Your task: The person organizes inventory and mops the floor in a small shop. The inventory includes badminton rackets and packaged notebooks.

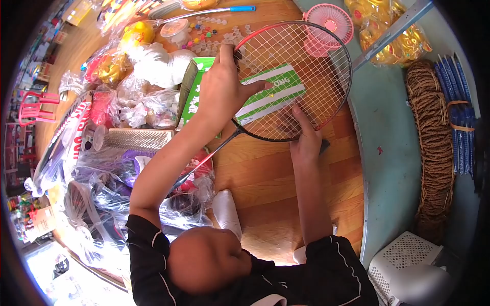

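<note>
The racket's (295,79) near rim (270,138) is clamped in the right hand's (306,143) grip; the left hand's (219,89) closure at the left side cannot be determined. The shaft (208,156) is angled beneath the left forearm (176,153).

Place: a shop or its stockroom, I'd say, though I can't tell which.
Bagged goods (148,109): a plastic-wrapped heap crowding the wooden floor (255,176) on my left.
Gold figures (395,43): several alike, in clear plastic, ahead and to my right.
Rope (430,137): a thick brown bundle along the blue-green surface (388,168) on my right.
Blue sticks (462,137): many of one kind, banded together just beside the rope.
Shelves (18,204): packed with small colourful items at my far left, too small for me to name.
</note>
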The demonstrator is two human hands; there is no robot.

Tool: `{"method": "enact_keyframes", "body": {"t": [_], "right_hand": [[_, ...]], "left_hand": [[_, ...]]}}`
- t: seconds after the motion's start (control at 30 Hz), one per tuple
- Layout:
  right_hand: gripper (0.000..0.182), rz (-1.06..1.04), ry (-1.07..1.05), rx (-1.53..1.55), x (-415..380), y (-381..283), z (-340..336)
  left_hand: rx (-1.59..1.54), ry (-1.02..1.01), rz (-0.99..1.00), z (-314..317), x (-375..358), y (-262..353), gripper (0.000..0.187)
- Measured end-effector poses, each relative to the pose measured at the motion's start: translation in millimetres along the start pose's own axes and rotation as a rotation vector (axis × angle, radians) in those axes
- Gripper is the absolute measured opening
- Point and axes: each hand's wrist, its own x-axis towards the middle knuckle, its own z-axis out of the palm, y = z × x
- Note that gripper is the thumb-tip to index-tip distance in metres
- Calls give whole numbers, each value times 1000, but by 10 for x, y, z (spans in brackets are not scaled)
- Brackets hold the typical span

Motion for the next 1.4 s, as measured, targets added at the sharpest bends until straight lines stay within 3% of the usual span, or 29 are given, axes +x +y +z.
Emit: {"method": "enact_keyframes", "body": {"t": [0.27,0.37,0.43,0.47,0.53,0.6,0.67,0.73,0.8,0.83,0.9,1.0,1.1,1.13,1.17,1.2,1.23,1.27,1.3,1.33,1.4], "right_hand": [[36,-32,40,-40,7,28,30],[35,47,62,-49,92,11,-62],[35,101,81,-48,231,-44,-245],[35,104,129,-36,334,-99,-390],[34,99,186,-29,464,-173,-644],[39,-5,198,-46,509,-221,-844],[43,-16,148,68,446,-210,-863],[48,-26,97,198,412,-129,-1004],[64,-85,-347,-104,468,98,-1330],[64,-92,-352,-94,403,114,-1355],[61,-133,-245,-2086,180,137,-1414],[52,-348,-235,-2162,41,607,-1887],[49,-285,-205,-1909,54,661,-2031],[49,-296,-194,-1897,99,651,-1948],[47,-454,-7,-1489,176,628,-1861],[45,-584,163,-1066,230,530,-1664],[45,-591,180,-1052,256,402,-1452],[44,-558,232,-831,272,248,-1217],[43,-523,278,-610,291,127,-1026],[43,-530,290,-602,329,56,-885],[40,-777,133,-576,403,-54,-659]], "left_hand": [[18,17,-19,22,-15,-44,71],[-106,-108,-46,54,-82,-171,77],[-323,-76,97,135,-251,-339,84],[-327,-257,-5,67,-422,-360,85],[-178,-477,69,32,-744,-529,72],[-134,-743,-44,70,-1054,-767,47],[-236,-642,-103,144,-1302,-890,28],[-227,-598,-137,108,-1385,-860,24],[-206,-541,-164,32,-1427,-863,21],[-196,-519,-171,-5,-1445,-880,23],[-174,-478,-163,-72,-1403,-882,25],[-209,-476,-181,-92,-1395,-839,37],[-273,-558,-252,-86,-1426,-797,40],[-283,-565,-184,-91,-1445,-812,40],[-272,-564,-165,-97,-1432,-820,40],[-515,-689,-435,-99,-1408,-818,40],[-755,-810,-716,-107,-1387,-798,39],[-955,-870,-849,-153,-1342,-710,40],[-943,-884,-839,-155,-1335,-701,40],[-1095,-978,-848,-140,-1338,-706,40],[-1290,-1145,-851,-106,-1304,-668,40]]}}
